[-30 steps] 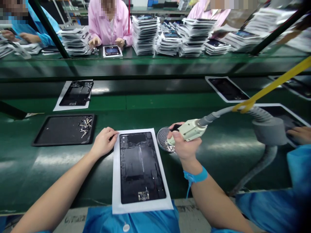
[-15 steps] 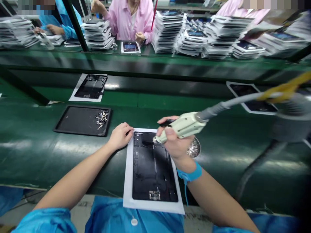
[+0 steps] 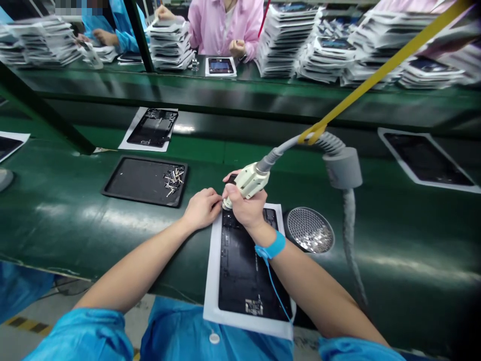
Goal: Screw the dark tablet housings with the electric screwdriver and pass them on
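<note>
A pale green electric screwdriver (image 3: 252, 180) is gripped in my right hand (image 3: 248, 208), tilted with its tip at the upper left corner of a black tablet housing (image 3: 240, 265). The housing lies flat on a white sheet (image 3: 212, 296) at the bench edge. My left hand (image 3: 203, 208) rests by that same corner, fingers curled and pressed together close to the tip; whatever they pinch is hidden. A blue wrist strap (image 3: 276, 245) circles my right wrist. Right of the housing sits a round perforated dish (image 3: 304, 223) with small shiny screws.
A black tray (image 3: 139, 178) with small metal pieces (image 3: 173, 181) lies left. Another tablet housing (image 3: 152, 128) is behind it, a further one (image 3: 428, 156) at right. The screwdriver's cable hangs from a yellow strap (image 3: 376, 77). Across, people sit behind paper stacks (image 3: 287, 42).
My right hand has moved the screwdriver from the upper middle of the housing to its upper left corner, beside my left fingers. The view has shifted, and the screw dish now shows fully.
</note>
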